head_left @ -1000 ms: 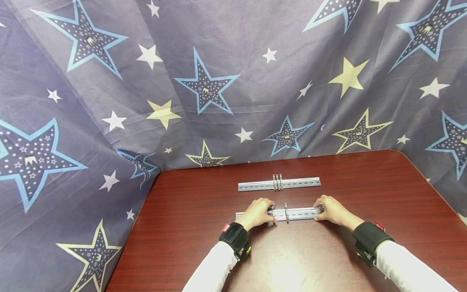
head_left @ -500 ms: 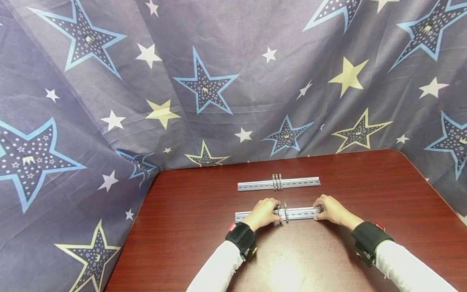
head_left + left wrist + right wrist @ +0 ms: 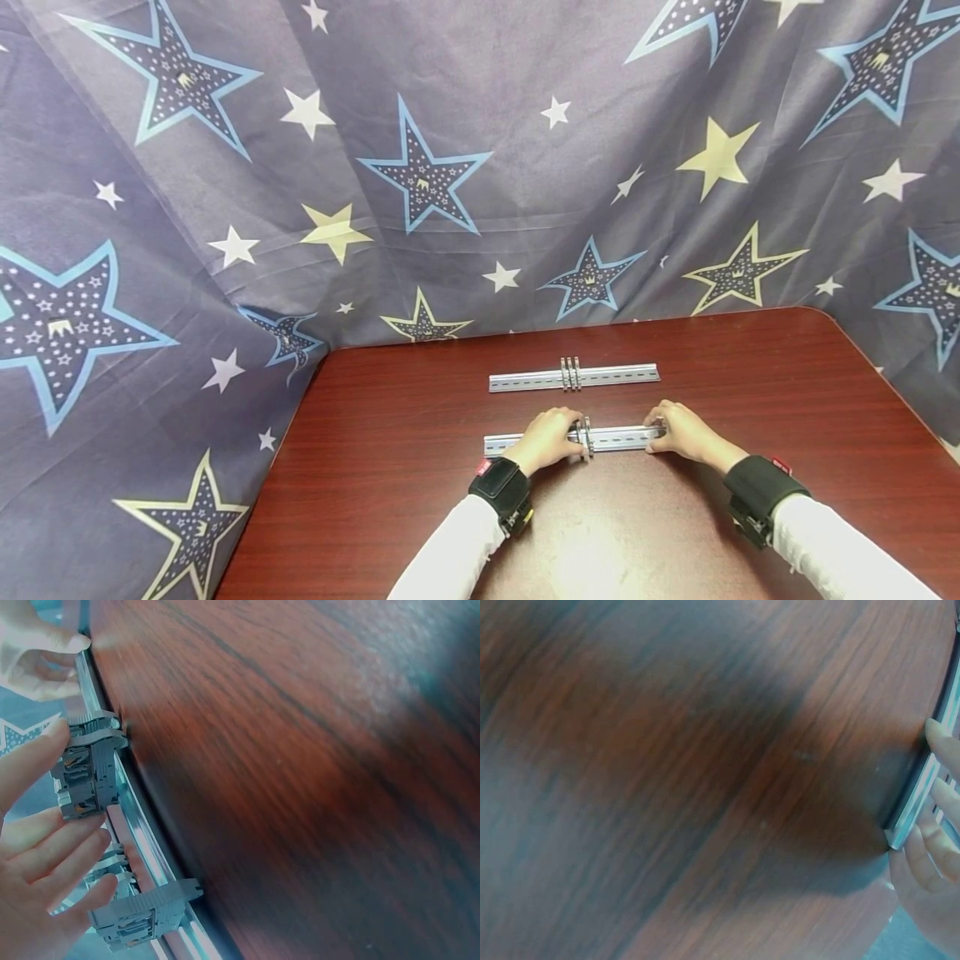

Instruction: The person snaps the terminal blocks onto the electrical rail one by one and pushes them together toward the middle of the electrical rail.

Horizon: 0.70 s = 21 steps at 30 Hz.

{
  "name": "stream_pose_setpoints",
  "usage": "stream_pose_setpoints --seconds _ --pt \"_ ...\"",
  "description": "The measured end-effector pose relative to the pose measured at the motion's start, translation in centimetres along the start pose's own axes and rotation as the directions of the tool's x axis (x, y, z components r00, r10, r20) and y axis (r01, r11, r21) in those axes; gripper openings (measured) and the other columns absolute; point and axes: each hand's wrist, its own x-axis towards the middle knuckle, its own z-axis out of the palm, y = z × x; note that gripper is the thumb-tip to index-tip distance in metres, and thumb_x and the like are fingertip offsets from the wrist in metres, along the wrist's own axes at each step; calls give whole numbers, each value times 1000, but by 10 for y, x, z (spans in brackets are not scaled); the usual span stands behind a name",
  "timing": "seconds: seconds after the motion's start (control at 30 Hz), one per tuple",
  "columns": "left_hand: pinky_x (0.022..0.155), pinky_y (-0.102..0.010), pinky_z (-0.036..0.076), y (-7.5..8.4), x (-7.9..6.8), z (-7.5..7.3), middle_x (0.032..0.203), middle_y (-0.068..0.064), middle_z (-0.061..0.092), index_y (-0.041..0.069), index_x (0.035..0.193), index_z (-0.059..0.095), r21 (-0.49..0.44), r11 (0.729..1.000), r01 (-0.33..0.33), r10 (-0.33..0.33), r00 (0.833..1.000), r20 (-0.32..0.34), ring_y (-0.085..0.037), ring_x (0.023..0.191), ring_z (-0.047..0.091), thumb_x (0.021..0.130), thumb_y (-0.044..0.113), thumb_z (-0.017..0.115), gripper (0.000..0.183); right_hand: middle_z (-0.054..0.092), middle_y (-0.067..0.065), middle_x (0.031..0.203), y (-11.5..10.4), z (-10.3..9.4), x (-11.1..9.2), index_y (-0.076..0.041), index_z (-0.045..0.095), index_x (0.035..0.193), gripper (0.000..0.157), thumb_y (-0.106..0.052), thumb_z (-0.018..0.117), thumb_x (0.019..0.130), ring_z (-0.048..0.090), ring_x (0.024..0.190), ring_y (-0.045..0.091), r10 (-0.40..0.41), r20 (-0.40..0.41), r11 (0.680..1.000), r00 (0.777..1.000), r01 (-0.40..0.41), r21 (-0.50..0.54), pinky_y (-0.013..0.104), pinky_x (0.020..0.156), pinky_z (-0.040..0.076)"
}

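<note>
A slotted metal DIN rail [image 3: 622, 438] lies across the table in front of me. My left hand [image 3: 546, 439] pinches a thin grey terminal block [image 3: 73, 784] on that rail between thumb and fingers. Pressed close against it on its right is a second terminal block [image 3: 588, 437]. Further left along the rail sits a third terminal block [image 3: 142, 915], hidden under the hand in the head view. My right hand [image 3: 681, 433] grips the rail's right end, thumb on the near edge and fingers on the far edge.
Behind, parallel to the near rail, lies another DIN rail [image 3: 618, 375] with several terminal blocks [image 3: 571, 374] grouped at its middle. The reddish-brown wooden table [image 3: 405, 400] ends at a star-patterned cloth [image 3: 465, 192] at the back and left.
My left hand has slid right along the rail with its terminal block, closing the gap to the second block. The right hand has stayed at the rail's end.
</note>
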Motion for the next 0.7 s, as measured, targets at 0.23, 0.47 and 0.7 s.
stream_pose_setpoints --seconds 0.23,0.47,0.7 --pt "81 -26 43 0 0 3 105 -4 62 6 112 58 -8 1000 0 0 1000 -20 -17 96 57 67 34 73 55 54 3 72 -1 -2 -1 -1 62 77 30 -16 78 56 46 64 14 -24 -2 999 1000 24 24 29 59 37" --pt "88 -28 40 -1 -4 -5 112 -6 56 7 122 51 13 1000 20 -20 1000 -2 -19 104 53 69 43 69 66 52 -1 71 19 8 -1 -5 63 77 30 -26 77 60 44 62 10 -133 -69 984 989 140 113 27 57 36" --pt "88 -31 40 -8 -8 -21 114 -8 55 8 124 51 -3 999 39 -39 999 23 -20 106 52 74 43 65 63 52 1 70 3 1 -2 -1 62 75 28 -15 77 56 44 63 13 -65 -47 997 997 67 47 29 57 37"
